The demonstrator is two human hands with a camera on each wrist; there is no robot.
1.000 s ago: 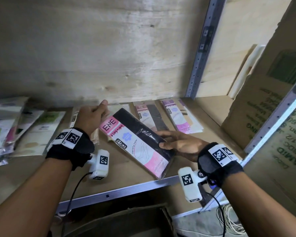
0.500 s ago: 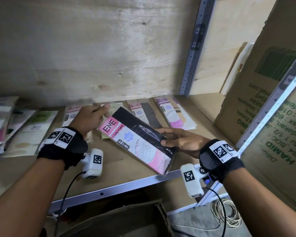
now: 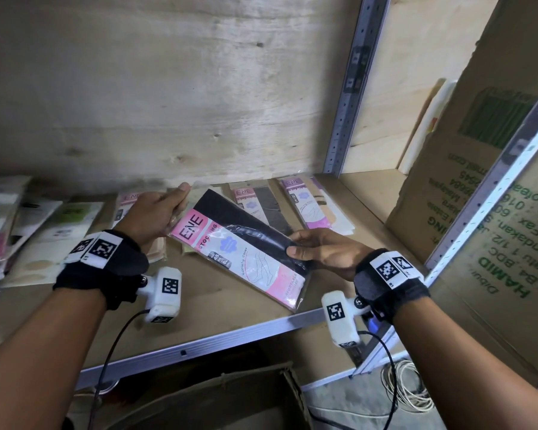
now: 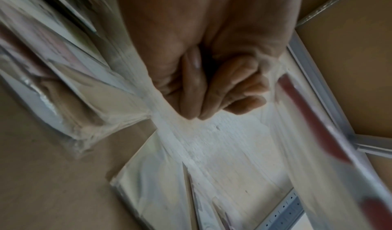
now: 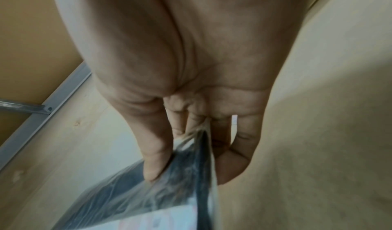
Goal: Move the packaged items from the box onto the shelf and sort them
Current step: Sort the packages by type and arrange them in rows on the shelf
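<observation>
A pink and black ENE stocking packet (image 3: 239, 249) hangs tilted over the shelf board (image 3: 218, 299), held between both hands. My right hand (image 3: 295, 246) pinches its right edge, thumb on top and fingers beneath; the right wrist view shows the same right hand (image 5: 186, 171) on the black packet (image 5: 148, 200). My left hand (image 3: 174, 200) is at the packet's upper left corner. In the blurred left wrist view its curled fingertips (image 4: 197, 116) pinch clear plastic wrapping there. The open cardboard box (image 3: 230, 395) sits below the shelf.
Two similar packets (image 3: 261, 206) (image 3: 311, 206) lie at the back of the shelf. Beige packets (image 3: 62, 237) and a stack (image 3: 0, 225) lie on the left. A metal upright (image 3: 351, 88) and a large printed carton (image 3: 479, 187) stand on the right.
Both hands and the packet stay in almost the same place over the shelf. Only the head view has swayed a little.
</observation>
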